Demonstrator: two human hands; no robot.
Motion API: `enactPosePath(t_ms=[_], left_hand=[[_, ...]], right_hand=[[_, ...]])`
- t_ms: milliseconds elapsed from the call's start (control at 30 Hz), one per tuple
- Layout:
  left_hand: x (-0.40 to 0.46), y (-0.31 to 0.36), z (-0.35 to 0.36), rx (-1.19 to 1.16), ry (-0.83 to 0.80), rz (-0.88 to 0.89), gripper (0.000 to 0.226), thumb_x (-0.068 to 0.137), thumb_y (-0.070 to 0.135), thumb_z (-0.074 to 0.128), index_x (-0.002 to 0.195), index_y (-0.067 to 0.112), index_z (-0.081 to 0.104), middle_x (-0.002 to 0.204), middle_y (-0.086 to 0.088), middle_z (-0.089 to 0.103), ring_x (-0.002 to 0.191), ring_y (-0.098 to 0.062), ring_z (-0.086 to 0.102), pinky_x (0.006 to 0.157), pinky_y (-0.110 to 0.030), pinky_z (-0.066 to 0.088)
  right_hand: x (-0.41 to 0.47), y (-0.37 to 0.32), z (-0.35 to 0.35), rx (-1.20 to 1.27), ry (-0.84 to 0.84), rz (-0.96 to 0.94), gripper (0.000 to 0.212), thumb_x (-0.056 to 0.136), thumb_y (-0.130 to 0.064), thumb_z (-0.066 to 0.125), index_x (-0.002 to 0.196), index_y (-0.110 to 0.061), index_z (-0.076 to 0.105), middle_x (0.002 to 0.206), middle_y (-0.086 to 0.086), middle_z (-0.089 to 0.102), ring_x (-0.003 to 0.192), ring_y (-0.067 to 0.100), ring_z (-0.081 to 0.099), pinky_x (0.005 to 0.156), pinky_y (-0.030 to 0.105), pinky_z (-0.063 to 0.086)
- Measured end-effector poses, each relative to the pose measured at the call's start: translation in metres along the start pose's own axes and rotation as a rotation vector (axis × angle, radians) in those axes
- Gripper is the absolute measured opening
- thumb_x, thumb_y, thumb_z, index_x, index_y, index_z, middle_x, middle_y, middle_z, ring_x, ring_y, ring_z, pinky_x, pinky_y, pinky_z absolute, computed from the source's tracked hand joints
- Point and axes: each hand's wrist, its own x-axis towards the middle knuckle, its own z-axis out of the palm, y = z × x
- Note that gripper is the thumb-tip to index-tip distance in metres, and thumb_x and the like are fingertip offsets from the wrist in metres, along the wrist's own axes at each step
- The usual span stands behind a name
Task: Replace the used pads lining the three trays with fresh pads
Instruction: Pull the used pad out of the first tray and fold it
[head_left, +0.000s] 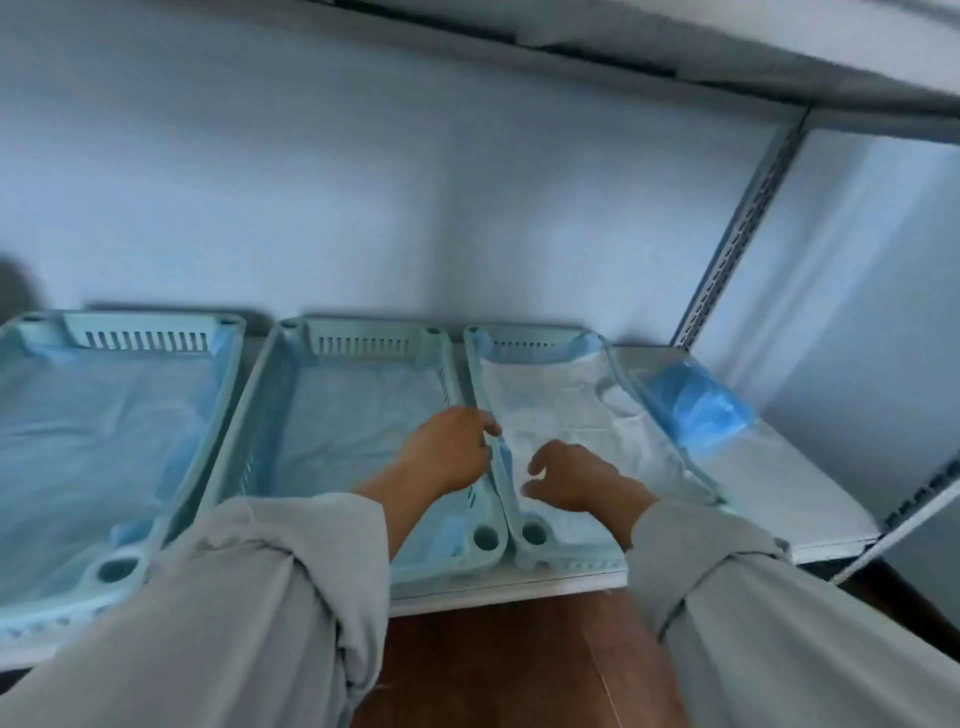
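Note:
Three pale green trays stand side by side on a white shelf. The left tray (228, 374) and the middle tray (260, 395) are lined with blue pads. A white pad (561, 400) lies in the right tray (621, 374), with blue edging at its far end. My left hand (447, 447) rests on the rims where the middle and right trays meet, fingers curled over the right tray's left wall. My right hand (576, 478) hovers over the near part of the white pad, fingers spread and slightly bent, with nothing in them.
A folded stack of blue pads (696, 410) lies on the shelf (779, 488) to the right of the trays. A slotted metal upright (737, 228) rises at the back right, another shelf runs overhead, and a brown wooden floor (509, 660) shows below.

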Motion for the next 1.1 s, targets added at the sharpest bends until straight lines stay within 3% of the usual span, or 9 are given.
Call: enactPosePath(t_ms=[167,233,367,467,667,767,833,967,1100], left_hand=[[0.013,0.008,0.032,0.020,-0.275,-0.162,0.051,0.095,0.022,0.043,0.144,0.015,0.031,0.141,-0.017,0.040,0.123,-0.032,0.048,0.098,-0.038,0.046],[0.014,0.010,0.034,-0.035,-0.349,-0.202,0.061,0.097,0.025,0.043,0.149,0.014,0.014,0.144,-0.021,0.038,0.124,-0.035,0.049,0.098,-0.038,0.045],[0.006,0.012,0.035,-0.185,-0.452,-0.318,0.071,0.100,0.022,0.033,0.149,0.029,-0.017,0.151,-0.020,0.030,0.127,-0.036,0.046,0.094,-0.045,0.049],[-0.003,0.010,0.035,-0.240,-0.465,-0.348,0.071,0.101,0.022,0.032,0.147,0.035,-0.020,0.156,-0.017,0.020,0.127,-0.041,0.045,0.082,-0.046,0.055],[-0.020,0.003,0.028,-0.265,-0.504,-0.407,0.071,0.102,0.023,0.029,0.143,0.038,-0.027,0.157,-0.016,0.016,0.130,-0.040,0.042,0.087,-0.047,0.055],[-0.019,-0.001,0.022,-0.276,-0.534,-0.442,0.072,0.101,0.028,0.034,0.146,0.037,-0.021,0.157,-0.014,0.017,0.133,-0.037,0.041,0.087,-0.042,0.055],[-0.008,0.002,0.018,-0.050,-0.445,-0.329,0.066,0.097,0.028,0.043,0.152,0.025,0.005,0.153,-0.012,0.029,0.130,-0.033,0.044,0.087,-0.038,0.050],[0.021,0.020,0.018,0.259,-0.008,-0.038,0.042,0.093,0.018,0.045,0.134,0.021,0.043,0.131,-0.007,0.050,0.117,-0.026,0.054,0.095,-0.039,0.048],[0.031,0.055,0.052,0.213,-0.276,0.144,0.033,0.091,0.027,0.056,0.124,0.027,0.055,0.126,-0.001,0.058,0.112,-0.020,0.057,0.093,-0.032,0.047]], right_hand=[[0.017,0.011,0.030,0.149,-0.105,-0.002,0.035,0.093,-0.039,0.051,0.095,-0.006,0.066,0.101,0.012,0.065,0.092,0.025,0.061,0.084,0.032,0.046],[0.021,0.007,0.035,0.294,-0.091,0.001,0.033,0.096,-0.032,0.044,0.072,-0.012,0.054,0.090,0.011,0.057,0.080,0.023,0.054,0.076,0.029,0.040],[0.017,-0.008,0.047,0.420,-0.060,-0.015,0.040,0.097,-0.044,0.034,0.086,-0.013,0.057,0.090,0.008,0.059,0.080,0.022,0.056,0.078,0.033,0.043],[0.010,-0.011,0.054,0.405,-0.021,-0.038,0.044,0.094,-0.049,0.031,0.084,-0.017,0.059,0.092,0.009,0.064,0.086,0.025,0.060,0.081,0.037,0.045],[0.002,-0.025,0.059,0.403,-0.083,-0.085,0.044,0.096,-0.046,0.031,0.088,-0.013,0.059,0.094,0.011,0.063,0.084,0.024,0.058,0.082,0.039,0.047],[0.009,-0.027,0.050,0.356,-0.158,-0.109,0.048,0.098,-0.050,0.031,0.078,-0.012,0.053,0.080,0.008,0.057,0.072,0.020,0.053,0.081,0.036,0.045],[0.017,-0.017,0.038,0.338,-0.131,-0.091,0.048,0.098,-0.052,0.032,0.072,-0.015,0.049,0.079,0.008,0.056,0.072,0.020,0.053,0.085,0.037,0.045],[0.022,0.035,0.017,0.077,0.065,0.051,0.035,0.098,-0.036,0.041,0.117,-0.010,0.054,0.121,0.011,0.059,0.109,0.028,0.057,0.092,0.036,0.043],[0.024,0.083,0.009,-0.220,-0.129,0.117,0.045,0.085,-0.021,0.065,0.126,-0.016,0.047,0.130,0.007,0.054,0.117,0.026,0.054,0.096,0.034,0.043]])
